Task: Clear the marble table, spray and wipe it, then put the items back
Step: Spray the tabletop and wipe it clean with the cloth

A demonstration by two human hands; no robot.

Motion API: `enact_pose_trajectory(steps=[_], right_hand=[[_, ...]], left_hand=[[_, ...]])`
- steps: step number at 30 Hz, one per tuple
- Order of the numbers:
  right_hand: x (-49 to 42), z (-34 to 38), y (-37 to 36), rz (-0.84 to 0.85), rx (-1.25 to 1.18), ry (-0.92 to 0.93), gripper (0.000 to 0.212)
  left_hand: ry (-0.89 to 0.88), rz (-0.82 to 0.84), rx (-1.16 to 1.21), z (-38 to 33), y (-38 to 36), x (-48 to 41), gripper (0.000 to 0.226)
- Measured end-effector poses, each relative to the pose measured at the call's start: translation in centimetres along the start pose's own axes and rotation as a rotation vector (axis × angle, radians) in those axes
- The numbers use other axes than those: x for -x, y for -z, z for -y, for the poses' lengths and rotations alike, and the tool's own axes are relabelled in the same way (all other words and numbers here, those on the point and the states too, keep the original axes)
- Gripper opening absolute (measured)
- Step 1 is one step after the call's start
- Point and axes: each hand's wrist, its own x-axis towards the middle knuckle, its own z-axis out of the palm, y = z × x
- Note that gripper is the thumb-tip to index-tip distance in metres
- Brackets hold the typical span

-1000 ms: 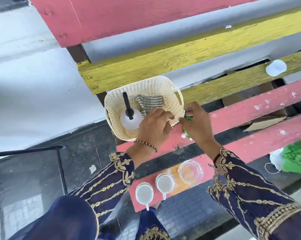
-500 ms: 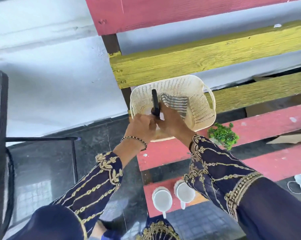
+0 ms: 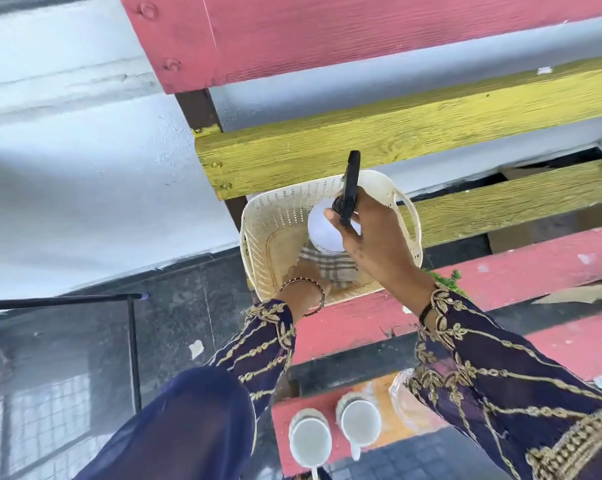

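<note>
A cream perforated basket (image 3: 268, 233) stands on a red bench plank. My right hand (image 3: 375, 244) grips a white spray bottle (image 3: 322, 230) by its black trigger head (image 3: 349, 188) and holds it lifted above the basket. My left hand (image 3: 304, 277) reaches down into the basket and rests on a grey striped cloth (image 3: 334, 266) lying on its floor; whether the fingers grip the cloth is hidden. Two white mugs (image 3: 310, 441) stand on the lowest red plank, beside a clear glass bowl (image 3: 405, 400).
Red and yellow bench planks (image 3: 396, 133) fill the upper right, with gaps between them. A small green plant (image 3: 446, 277) peeks out behind my right sleeve. A black metal chair frame (image 3: 130, 337) stands on the dark tiled floor at left. White wall (image 3: 85, 185) behind.
My right hand has lifted the spray bottle up out of the basket. My left hand has gone lower into the basket onto the cloth.
</note>
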Motion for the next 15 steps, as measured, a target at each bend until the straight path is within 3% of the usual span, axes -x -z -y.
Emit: enact_pose_trajectory(steps=[3,6,9,15], right_hand=[[0.5,-1.7,0.8,-0.018,0.020,-0.035,0.024],[0.9,-2.8,1.3,0.002,-0.001,-0.041,0.023],[1.2,-3.2,1.7,0.016,0.008,-0.020,0.025],[0.2,-1.2,2.8,0.015,-0.046,0.020,0.022]], left_hand=[[0.117,-0.030,0.153,-0.3,-0.4,-1.3,0.063],[0.190,0.016,0.122,0.2,-0.5,-3.0,0.053],[0.156,-0.028,0.137,0.0,0.2,-3.3,0.037],[0.031,-0.242,0.473,-1.3,1.8,-2.1,0.041]])
